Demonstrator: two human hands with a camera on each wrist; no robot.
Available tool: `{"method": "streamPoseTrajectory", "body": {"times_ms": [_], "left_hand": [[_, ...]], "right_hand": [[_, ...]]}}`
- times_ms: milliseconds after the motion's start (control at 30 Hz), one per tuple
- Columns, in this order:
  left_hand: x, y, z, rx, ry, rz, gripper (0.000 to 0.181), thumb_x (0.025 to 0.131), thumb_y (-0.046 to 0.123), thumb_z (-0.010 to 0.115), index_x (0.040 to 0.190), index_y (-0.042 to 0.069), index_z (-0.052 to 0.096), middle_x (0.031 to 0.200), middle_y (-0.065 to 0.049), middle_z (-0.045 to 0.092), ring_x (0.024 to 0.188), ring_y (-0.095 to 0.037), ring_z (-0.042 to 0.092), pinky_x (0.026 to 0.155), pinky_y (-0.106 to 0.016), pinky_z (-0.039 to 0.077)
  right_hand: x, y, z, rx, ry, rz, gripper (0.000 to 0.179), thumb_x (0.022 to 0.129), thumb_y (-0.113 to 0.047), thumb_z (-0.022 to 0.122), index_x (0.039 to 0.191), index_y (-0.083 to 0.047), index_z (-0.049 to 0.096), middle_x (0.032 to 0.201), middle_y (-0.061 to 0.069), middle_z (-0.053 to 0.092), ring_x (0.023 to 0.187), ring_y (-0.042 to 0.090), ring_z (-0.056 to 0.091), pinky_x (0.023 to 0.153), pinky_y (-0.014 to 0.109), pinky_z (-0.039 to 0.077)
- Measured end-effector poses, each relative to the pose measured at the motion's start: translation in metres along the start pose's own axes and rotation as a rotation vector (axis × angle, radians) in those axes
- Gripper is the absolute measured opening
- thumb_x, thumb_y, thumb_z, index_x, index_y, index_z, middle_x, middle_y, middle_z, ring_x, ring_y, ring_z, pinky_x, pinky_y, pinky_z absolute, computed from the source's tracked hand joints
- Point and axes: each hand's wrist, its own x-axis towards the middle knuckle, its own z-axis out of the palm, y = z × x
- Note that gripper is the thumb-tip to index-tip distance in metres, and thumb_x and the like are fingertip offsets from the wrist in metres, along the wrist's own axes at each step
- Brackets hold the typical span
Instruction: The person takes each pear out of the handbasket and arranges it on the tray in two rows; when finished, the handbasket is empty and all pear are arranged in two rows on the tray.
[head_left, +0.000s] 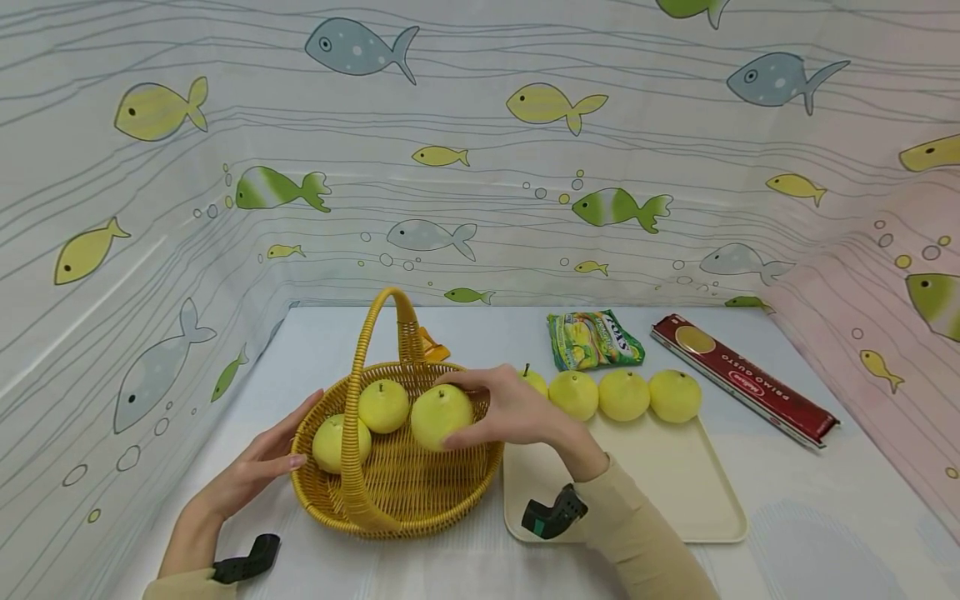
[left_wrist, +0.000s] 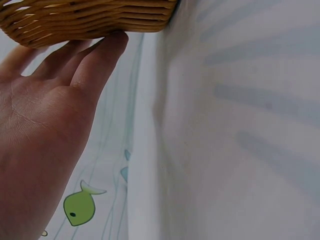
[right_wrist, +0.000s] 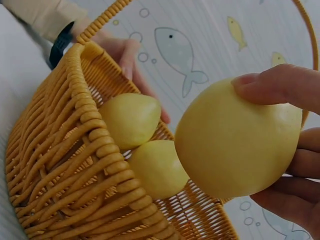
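Note:
My right hand (head_left: 513, 408) holds a round yellow pear (head_left: 441, 418) over the right half of a wicker basket (head_left: 405, 492). In the right wrist view the thumb lies on one side of that pear (right_wrist: 237, 140) and the fingers on the other. Two more pears, one by the handle (head_left: 383, 407) and one near the left rim (head_left: 337, 450), lie inside the basket. My left hand (head_left: 258, 462) rests against the basket's left side with fingers extended; in the left wrist view its fingertips touch the woven wall (left_wrist: 100, 20).
A cream tray (head_left: 697, 500) stands right of the basket, with a row of several pears (head_left: 624, 395) along its far edge. Behind it lie a green snack bag (head_left: 594, 340) and a long red pasta pack (head_left: 742, 379). An orange object (head_left: 433, 346) shows behind the basket.

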Motion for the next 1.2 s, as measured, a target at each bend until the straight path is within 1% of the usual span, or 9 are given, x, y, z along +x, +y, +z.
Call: {"method": "streamPoseTrajectory", "body": {"times_ms": [267, 400, 500, 567, 700, 833, 967, 1067, 1200], "left_hand": [[0.000, 0.000, 0.000, 0.000, -0.004, 0.005, 0.077, 0.094, -0.002, 0.043, 0.162, 0.011, 0.008, 0.170, 0.000, 0.005, 0.146, 0.012, 0.014, 0.103, -0.009, 0.025], [0.001, 0.000, 0.000, -0.004, -0.006, 0.005, 0.077, 0.095, -0.002, 0.042, 0.162, 0.011, 0.007, 0.170, 0.000, 0.005, 0.146, 0.012, 0.015, 0.103, -0.009, 0.025], [0.001, 0.000, 0.000, -0.004, -0.005, 0.006, 0.077, 0.094, -0.002, 0.042, 0.162, 0.010, 0.007, 0.170, 0.000, 0.005, 0.146, 0.012, 0.015, 0.103, -0.009, 0.025], [0.001, 0.000, 0.000, -0.001, -0.005, 0.008, 0.077, 0.094, -0.002, 0.042, 0.162, 0.010, 0.007, 0.170, 0.000, 0.005, 0.146, 0.012, 0.015, 0.103, -0.008, 0.025], [0.001, 0.000, 0.000, -0.004, -0.007, 0.011, 0.077, 0.095, -0.002, 0.042, 0.162, 0.010, 0.007, 0.170, 0.000, 0.004, 0.146, 0.012, 0.014, 0.104, -0.009, 0.025], [0.001, 0.000, 0.000, -0.003, -0.011, 0.012, 0.076, 0.095, -0.002, 0.042, 0.162, 0.010, 0.007, 0.170, 0.000, 0.004, 0.146, 0.012, 0.014, 0.104, -0.009, 0.025], [0.000, 0.000, -0.001, 0.002, -0.008, 0.009, 0.076, 0.095, -0.002, 0.041, 0.162, 0.011, 0.007, 0.170, 0.001, 0.005, 0.146, 0.012, 0.015, 0.104, -0.010, 0.026], [-0.001, 0.000, -0.002, 0.000, -0.006, 0.004, 0.076, 0.095, -0.001, 0.041, 0.162, 0.011, 0.007, 0.170, 0.000, 0.004, 0.146, 0.012, 0.015, 0.104, -0.009, 0.025], [-0.001, -0.001, -0.002, -0.006, -0.006, 0.003, 0.076, 0.095, -0.001, 0.041, 0.162, 0.009, 0.007, 0.170, 0.000, 0.003, 0.147, 0.012, 0.014, 0.104, -0.009, 0.025]], "right_hand": [[-0.001, 0.003, -0.006, 0.028, 0.011, 0.029, 0.061, 0.075, -0.030, 0.087, 0.130, -0.018, 0.066, 0.121, -0.006, 0.071, 0.101, 0.005, 0.067, 0.087, 0.027, 0.054], [-0.003, 0.004, -0.011, 0.042, 0.019, 0.037, 0.066, 0.075, -0.027, 0.087, 0.134, -0.010, 0.063, 0.125, -0.001, 0.069, 0.108, 0.011, 0.066, 0.092, 0.029, 0.053], [-0.005, 0.004, -0.016, 0.040, 0.035, 0.042, 0.067, 0.075, -0.027, 0.087, 0.135, -0.009, 0.062, 0.127, 0.002, 0.069, 0.114, 0.015, 0.065, 0.094, 0.030, 0.053], [-0.006, 0.004, -0.019, 0.037, 0.044, 0.045, 0.065, 0.075, -0.027, 0.087, 0.133, -0.011, 0.064, 0.127, 0.002, 0.068, 0.116, 0.016, 0.065, 0.095, 0.029, 0.053], [-0.009, 0.005, -0.026, 0.037, 0.067, 0.071, 0.062, 0.073, -0.028, 0.089, 0.131, -0.019, 0.065, 0.126, -0.003, 0.068, 0.115, 0.012, 0.065, 0.094, 0.029, 0.053], [-0.012, 0.005, -0.033, 0.046, 0.088, 0.093, 0.061, 0.072, -0.030, 0.090, 0.129, -0.024, 0.066, 0.124, -0.007, 0.068, 0.114, 0.010, 0.064, 0.094, 0.029, 0.053], [-0.015, 0.006, -0.039, 0.055, 0.104, 0.091, 0.062, 0.072, -0.030, 0.090, 0.129, -0.024, 0.066, 0.124, -0.006, 0.068, 0.115, 0.012, 0.063, 0.096, 0.031, 0.052], [-0.017, 0.007, -0.045, 0.047, 0.121, 0.105, 0.063, 0.072, -0.028, 0.090, 0.130, -0.022, 0.066, 0.126, -0.005, 0.067, 0.118, 0.013, 0.062, 0.096, 0.032, 0.052], [-0.020, 0.009, -0.049, 0.029, 0.136, 0.119, 0.065, 0.073, -0.027, 0.089, 0.132, -0.020, 0.065, 0.129, -0.004, 0.066, 0.120, 0.014, 0.062, 0.095, 0.030, 0.052]]}}
